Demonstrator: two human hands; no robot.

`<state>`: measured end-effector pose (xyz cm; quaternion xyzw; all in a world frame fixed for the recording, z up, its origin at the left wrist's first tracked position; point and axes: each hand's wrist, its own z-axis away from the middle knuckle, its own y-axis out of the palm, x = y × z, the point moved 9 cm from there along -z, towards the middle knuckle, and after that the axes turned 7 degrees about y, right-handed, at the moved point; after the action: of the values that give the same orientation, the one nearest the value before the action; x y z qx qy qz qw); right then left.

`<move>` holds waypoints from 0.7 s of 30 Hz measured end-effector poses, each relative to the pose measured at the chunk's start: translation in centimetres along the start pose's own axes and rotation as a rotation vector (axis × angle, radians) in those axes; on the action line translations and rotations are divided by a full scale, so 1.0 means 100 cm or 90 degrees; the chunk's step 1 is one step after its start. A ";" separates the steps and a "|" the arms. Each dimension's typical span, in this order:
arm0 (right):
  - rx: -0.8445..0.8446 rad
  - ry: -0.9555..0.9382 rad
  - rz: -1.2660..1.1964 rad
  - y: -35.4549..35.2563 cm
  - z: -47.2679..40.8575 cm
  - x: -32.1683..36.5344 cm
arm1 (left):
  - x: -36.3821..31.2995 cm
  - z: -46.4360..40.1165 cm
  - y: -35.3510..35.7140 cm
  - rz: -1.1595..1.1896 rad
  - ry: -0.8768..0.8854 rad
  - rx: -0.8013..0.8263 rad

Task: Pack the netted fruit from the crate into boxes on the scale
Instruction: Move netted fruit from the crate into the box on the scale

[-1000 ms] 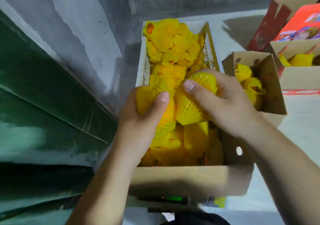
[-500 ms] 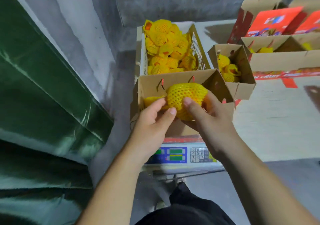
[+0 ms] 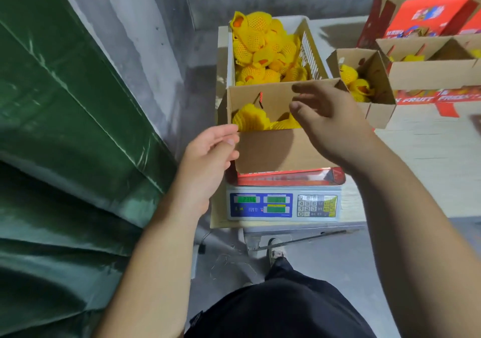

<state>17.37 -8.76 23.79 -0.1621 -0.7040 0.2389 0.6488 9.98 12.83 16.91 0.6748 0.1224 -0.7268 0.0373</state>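
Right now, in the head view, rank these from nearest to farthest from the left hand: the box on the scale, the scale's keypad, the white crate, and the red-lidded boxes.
1. Box on the scale: right beside the left hand.
2. Scale's keypad: lower right, on the scale front.
3. White crate: behind the box.
4. Red-lidded boxes: far upper right.

You've let go of the netted fruit (image 3: 250, 119); it now lies inside the box (image 3: 273, 150). Both hands are empty: left hand (image 3: 208, 155) beside the box's near-left corner, right hand (image 3: 330, 121) above its right side.
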 end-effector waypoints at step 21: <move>0.123 -0.039 -0.049 0.050 -0.013 -0.004 | -0.014 -0.037 0.028 0.002 0.051 0.046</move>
<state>18.29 -4.70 20.75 -0.0643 -0.7032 0.2851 0.6481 14.33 10.81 17.69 0.7045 0.0968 -0.7030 0.0091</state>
